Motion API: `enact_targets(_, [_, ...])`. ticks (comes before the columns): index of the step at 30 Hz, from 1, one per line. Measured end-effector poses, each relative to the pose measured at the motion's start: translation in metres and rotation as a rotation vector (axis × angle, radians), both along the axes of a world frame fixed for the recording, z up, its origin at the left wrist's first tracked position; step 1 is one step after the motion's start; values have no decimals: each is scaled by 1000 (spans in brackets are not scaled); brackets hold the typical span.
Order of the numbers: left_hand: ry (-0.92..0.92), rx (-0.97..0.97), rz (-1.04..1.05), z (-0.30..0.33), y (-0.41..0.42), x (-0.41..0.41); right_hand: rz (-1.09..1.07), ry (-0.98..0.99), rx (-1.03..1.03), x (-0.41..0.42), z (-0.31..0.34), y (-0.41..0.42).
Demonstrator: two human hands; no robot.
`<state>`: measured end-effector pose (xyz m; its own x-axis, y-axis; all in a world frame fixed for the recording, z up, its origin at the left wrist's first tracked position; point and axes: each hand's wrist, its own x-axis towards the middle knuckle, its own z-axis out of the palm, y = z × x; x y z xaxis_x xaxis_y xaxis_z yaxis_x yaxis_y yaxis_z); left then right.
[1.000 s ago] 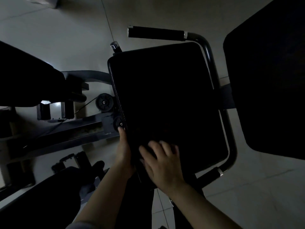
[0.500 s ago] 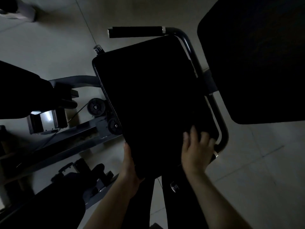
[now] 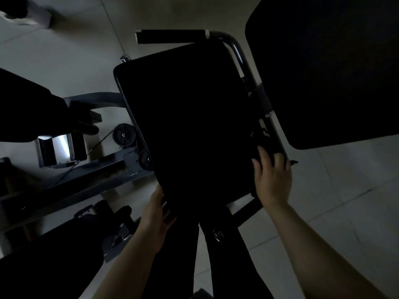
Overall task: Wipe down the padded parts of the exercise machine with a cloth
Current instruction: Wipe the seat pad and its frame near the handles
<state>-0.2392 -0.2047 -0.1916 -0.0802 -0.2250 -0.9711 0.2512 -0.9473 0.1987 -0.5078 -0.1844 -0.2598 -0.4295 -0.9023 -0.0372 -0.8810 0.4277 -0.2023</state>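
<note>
The room is dim. A black padded seat [image 3: 187,117] of the exercise machine fills the middle of the view. My right hand [image 3: 273,180] lies flat on a dark cloth [image 3: 266,142] at the seat's right edge, against the black tube frame. The cloth shows only as a dark crumpled shape beyond my fingertips. My left hand [image 3: 156,214] grips the seat's near left corner, thumb on the edge. A second large black pad [image 3: 328,67] stands at the upper right.
A black foam handle [image 3: 171,36] juts left above the seat. Left of the seat are two pulleys [image 3: 124,134], a grey frame beam [image 3: 71,182] and a shiny weight stack [image 3: 58,149]. Dark pads sit at far left and lower left. Pale tiled floor surrounds everything.
My right hand has slid with the cloth from the seat's near middle to its right edge. My left hand has moved down the left edge to the near corner.
</note>
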Motion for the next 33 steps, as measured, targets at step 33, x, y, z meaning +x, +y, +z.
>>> enact_targets(33, [-1151,-1250,-1775,-50,12,-71,-638,-410,-75,12,-55,123])
